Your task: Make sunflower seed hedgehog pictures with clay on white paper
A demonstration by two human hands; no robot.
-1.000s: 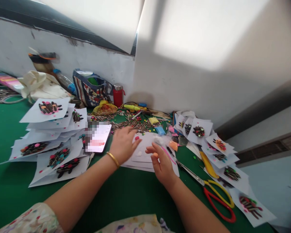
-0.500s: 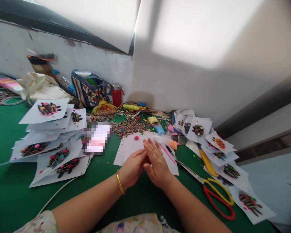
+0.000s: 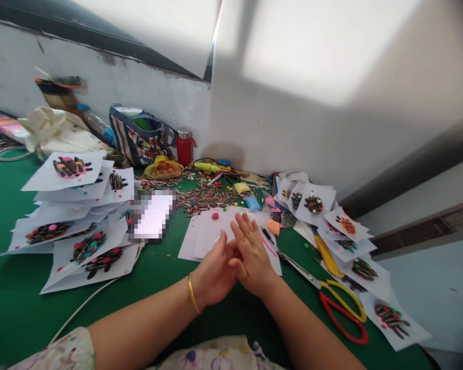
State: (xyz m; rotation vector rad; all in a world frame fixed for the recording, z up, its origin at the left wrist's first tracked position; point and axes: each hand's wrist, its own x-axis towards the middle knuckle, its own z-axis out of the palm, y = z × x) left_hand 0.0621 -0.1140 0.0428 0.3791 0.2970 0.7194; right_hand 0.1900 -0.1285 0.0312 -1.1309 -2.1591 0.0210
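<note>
My left hand [image 3: 215, 272], with a gold bangle [image 3: 193, 293] at the wrist, is held palm to palm against my right hand [image 3: 253, 259]. The fingers of both are stretched out; anything between the palms is hidden. Both hands hover over the near part of some white paper sheets [image 3: 188, 245]. On the paper, just beyond my fingers, sits a small red clay ball [image 3: 215, 216]. A pink strip [image 3: 269, 246] and a black pen [image 3: 267, 235] lie close to the right hand.
Scissors [image 3: 343, 307] with red and yellow handles lie at right, near a yellow-handled tool [image 3: 327, 257]. Stacked seed-picture cards [image 3: 67, 195] stand at left, more cards [image 3: 366, 270] at right. A blurred phone [image 3: 152, 216], scattered seeds [image 3: 204, 200] and a red flask [image 3: 184, 149] are farther back.
The palms have shifted against each other, and the left thumb now points up. Both hands sit slightly farther right over the paper. The whole view has shifted a little.
</note>
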